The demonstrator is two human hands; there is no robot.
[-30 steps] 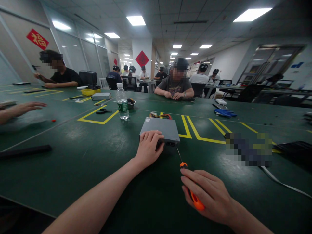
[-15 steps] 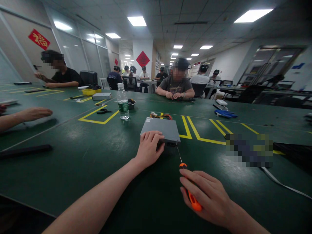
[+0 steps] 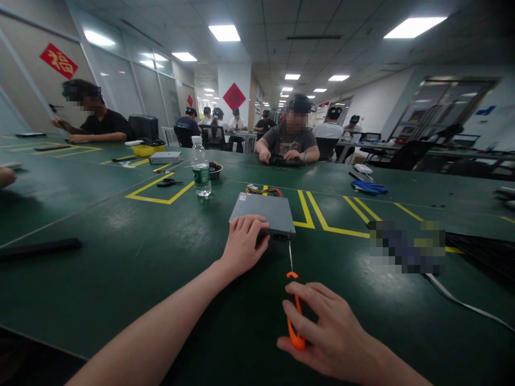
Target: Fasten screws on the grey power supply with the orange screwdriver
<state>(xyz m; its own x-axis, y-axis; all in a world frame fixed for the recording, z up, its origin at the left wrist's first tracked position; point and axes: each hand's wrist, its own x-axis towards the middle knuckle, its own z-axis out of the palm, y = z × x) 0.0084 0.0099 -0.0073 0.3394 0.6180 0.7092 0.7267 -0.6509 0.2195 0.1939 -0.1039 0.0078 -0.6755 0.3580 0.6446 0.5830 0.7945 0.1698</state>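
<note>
A grey computer power supply (image 3: 265, 210) lies flat on the green table, its coloured wires (image 3: 267, 191) coming out at the far side and a black socket on the near side. Over its near left corner rests my left hand (image 3: 246, 238), fingers on top and thumb on the front face, gripping it. My right hand (image 3: 328, 327) holds a screwdriver (image 3: 296, 339) by its orange and black handle. The thin shaft points away from me, with its tip at the near right corner of the power supply. Whether the tip sits in a screw cannot be made out.
A water bottle (image 3: 201, 171) stands behind left, beside a small bowl (image 3: 215, 170). Blue gloves (image 3: 369, 187) lie at right, beyond a blurred-out object (image 3: 406, 246) with a pale strap. A black bar (image 3: 40, 249) lies at left. A person (image 3: 287, 134) sits opposite.
The screwdriver handle and my right hand have swung left, bringing the shaft closer to straight ahead. My left hand stays on the power supply. Another person's hand at left has mostly left view.
</note>
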